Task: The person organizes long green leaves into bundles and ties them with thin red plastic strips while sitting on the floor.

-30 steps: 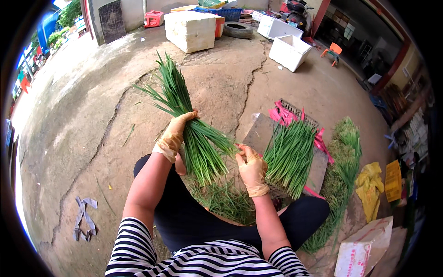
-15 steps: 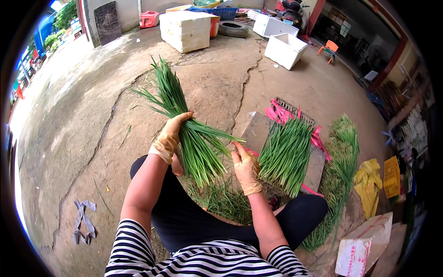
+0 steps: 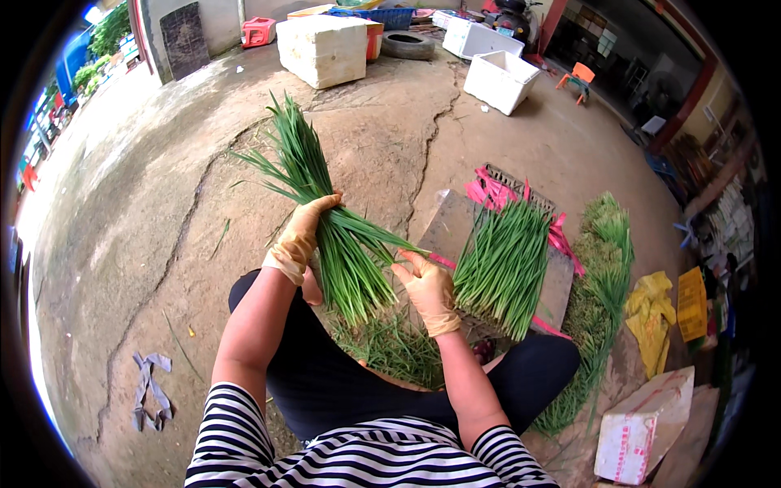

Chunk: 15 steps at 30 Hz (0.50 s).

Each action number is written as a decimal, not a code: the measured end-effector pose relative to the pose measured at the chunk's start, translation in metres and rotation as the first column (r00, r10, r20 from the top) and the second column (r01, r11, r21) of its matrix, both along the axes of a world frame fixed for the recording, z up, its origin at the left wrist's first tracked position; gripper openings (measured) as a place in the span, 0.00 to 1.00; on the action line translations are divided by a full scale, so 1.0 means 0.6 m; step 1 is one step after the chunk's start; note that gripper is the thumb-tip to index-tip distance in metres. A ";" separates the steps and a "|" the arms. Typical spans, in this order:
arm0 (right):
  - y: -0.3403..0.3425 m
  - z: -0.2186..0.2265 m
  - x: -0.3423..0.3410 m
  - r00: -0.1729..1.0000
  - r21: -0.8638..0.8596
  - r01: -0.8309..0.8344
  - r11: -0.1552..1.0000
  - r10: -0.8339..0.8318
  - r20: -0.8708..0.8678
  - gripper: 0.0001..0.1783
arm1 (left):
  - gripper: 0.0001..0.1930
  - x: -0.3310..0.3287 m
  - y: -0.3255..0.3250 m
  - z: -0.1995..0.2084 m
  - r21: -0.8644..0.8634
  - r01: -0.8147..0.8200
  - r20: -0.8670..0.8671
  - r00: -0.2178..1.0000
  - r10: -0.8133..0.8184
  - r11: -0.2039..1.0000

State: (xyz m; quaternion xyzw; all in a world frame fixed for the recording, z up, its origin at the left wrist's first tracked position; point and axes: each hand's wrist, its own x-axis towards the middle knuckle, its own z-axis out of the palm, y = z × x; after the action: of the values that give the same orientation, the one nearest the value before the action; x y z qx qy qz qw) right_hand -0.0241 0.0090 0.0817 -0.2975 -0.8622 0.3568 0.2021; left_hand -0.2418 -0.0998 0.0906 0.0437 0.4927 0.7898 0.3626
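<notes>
My left hand (image 3: 298,234), in a pale yellow glove, is closed round the middle of a bunch of garlic chives (image 3: 354,281). The leafy tips fan out toward the far left, and the pale cut ends point down toward my lap. A few stalks splay off to the right. My gloved right hand (image 3: 431,294) pinches at the ends of these stalks with thumb and fingers. Beside it, a neat pile of garlic chives (image 3: 503,264) lies on a low grey board (image 3: 443,230) with pink ribbons (image 3: 490,193). Loose green trimmings (image 3: 399,351) cover the ground between my legs.
A long heap of garlic chives (image 3: 604,276) lies right of the board. Farther right are a yellow cloth (image 3: 651,317), a yellow basket (image 3: 691,305) and a worn white box (image 3: 647,427). Foam boxes (image 3: 323,53) and a tyre (image 3: 407,45) stand at the back. Grey cloth strips (image 3: 149,390) lie left.
My right hand has shifted slightly up and left along the splayed stalks. The left hand keeps its hold on the bunch, nearly still. The view has tilted a little.
</notes>
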 end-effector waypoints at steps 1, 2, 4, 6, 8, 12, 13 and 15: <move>-0.002 -0.008 -0.006 0.996 0.073 -0.021 0.997 0.027 -0.087 0.16 | 0.10 0.001 -0.001 -0.002 -0.008 0.009 -0.007 1.000 -0.009 1.000; -0.004 -0.013 -0.014 0.984 0.147 -0.030 0.989 0.056 -0.170 0.16 | 0.10 0.005 0.003 -0.002 -0.015 0.022 -0.012 1.000 -0.022 1.000; -0.010 -0.020 -0.025 0.958 0.265 -0.019 0.964 0.093 -0.270 0.12 | 0.11 0.015 0.008 -0.002 -0.043 0.038 0.000 0.999 -0.038 0.998; -0.018 -0.013 -0.038 0.960 0.330 -0.022 0.944 0.112 -0.256 0.09 | 0.11 0.021 0.013 -0.007 -0.078 0.052 0.004 0.999 -0.052 0.996; -0.019 -0.010 -0.046 0.969 0.409 -0.037 0.912 0.133 -0.208 0.07 | 0.11 0.026 0.014 -0.007 -0.101 0.074 -0.001 0.997 -0.074 0.992; -0.017 -0.017 -0.051 0.958 0.454 -0.003 0.891 0.133 -0.256 0.08 | 0.11 0.030 0.012 -0.004 -0.094 0.075 0.019 0.997 -0.074 0.993; -0.017 -0.017 -0.049 0.953 0.418 0.004 0.908 0.124 -0.277 0.08 | 0.11 0.029 0.012 -0.004 -0.089 0.070 0.017 0.997 -0.069 0.994; -0.015 -0.018 -0.045 0.951 0.281 -0.013 0.959 0.099 -0.294 0.08 | 0.11 0.027 0.013 -0.005 -0.091 0.065 0.014 0.998 -0.064 0.994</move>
State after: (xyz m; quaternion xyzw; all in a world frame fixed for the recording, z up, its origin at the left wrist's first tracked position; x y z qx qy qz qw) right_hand -0.0510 0.0001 0.0711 -0.1827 -0.8699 0.2804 0.3622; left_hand -0.2259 -0.0922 0.0873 0.0386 0.5247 0.7544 0.3925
